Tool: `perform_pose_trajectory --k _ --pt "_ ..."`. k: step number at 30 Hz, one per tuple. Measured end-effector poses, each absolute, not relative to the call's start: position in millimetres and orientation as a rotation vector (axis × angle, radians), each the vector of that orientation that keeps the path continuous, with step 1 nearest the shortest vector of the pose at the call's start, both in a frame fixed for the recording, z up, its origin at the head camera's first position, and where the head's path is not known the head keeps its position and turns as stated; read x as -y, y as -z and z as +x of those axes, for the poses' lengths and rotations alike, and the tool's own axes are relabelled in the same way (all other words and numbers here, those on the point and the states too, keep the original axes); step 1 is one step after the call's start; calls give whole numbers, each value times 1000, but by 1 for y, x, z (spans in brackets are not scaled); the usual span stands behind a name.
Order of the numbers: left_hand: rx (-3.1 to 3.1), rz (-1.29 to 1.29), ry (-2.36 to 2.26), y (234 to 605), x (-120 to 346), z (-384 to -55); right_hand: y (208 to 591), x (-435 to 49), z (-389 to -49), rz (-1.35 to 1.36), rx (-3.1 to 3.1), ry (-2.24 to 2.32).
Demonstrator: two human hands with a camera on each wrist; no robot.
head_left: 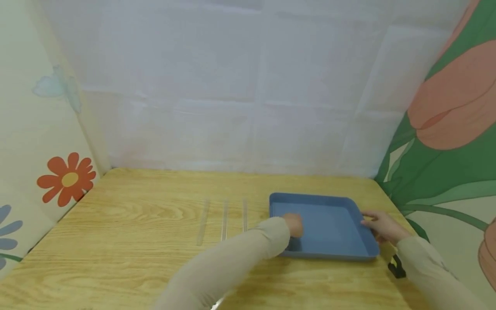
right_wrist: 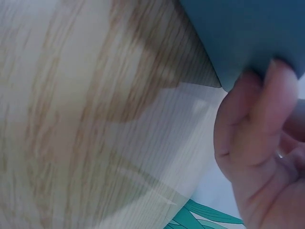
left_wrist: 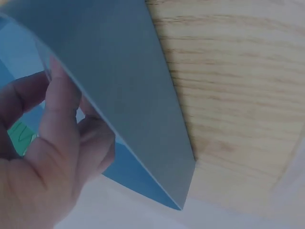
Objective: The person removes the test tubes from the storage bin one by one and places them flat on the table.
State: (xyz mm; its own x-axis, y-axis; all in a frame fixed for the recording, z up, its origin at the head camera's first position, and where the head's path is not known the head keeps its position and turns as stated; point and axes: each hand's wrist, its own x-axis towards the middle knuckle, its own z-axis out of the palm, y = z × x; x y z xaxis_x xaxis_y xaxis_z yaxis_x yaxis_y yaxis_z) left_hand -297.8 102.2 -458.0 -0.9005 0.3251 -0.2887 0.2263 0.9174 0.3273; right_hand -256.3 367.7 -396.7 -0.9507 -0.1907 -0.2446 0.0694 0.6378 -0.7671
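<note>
A shallow blue tray (head_left: 329, 224) sits on the right part of the wood-grain table. My left hand (head_left: 294, 224) is inside the tray at its left side, forearm crossing over the left wall. In the left wrist view its bent fingers (left_wrist: 59, 109) are close to the inner face of the wall, thumb near the forefinger; I cannot tell whether a thin thing is pinched there. At the right side, my right hand (head_left: 385, 226) grips the tray's edge. The right wrist view has its fingertips (right_wrist: 281, 76) against the outer wall.
Several narrow clear strips lie on the table (head_left: 155, 241) left of the tray, including a left strip (head_left: 203, 221) and a middle strip (head_left: 224, 220). White sheeting (head_left: 232, 107) hangs behind; painted flower walls stand at both sides. A small black thing (head_left: 397, 267) is by my right cuff.
</note>
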Motion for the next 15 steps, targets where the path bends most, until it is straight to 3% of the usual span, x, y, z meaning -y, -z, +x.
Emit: perform_pose_trajectory --k 2,9,15 --pt "-2657 357 -606 457 -96 -301 397 -368 -256 -89 -2556 1222" --pt "-2583 319 -932 378 -65 -251 398 -366 -253 -92 -2559 1220" --pt "-2426 303 -1218 363 -45 -237 397 -366 -254 -79 -2572 1214"
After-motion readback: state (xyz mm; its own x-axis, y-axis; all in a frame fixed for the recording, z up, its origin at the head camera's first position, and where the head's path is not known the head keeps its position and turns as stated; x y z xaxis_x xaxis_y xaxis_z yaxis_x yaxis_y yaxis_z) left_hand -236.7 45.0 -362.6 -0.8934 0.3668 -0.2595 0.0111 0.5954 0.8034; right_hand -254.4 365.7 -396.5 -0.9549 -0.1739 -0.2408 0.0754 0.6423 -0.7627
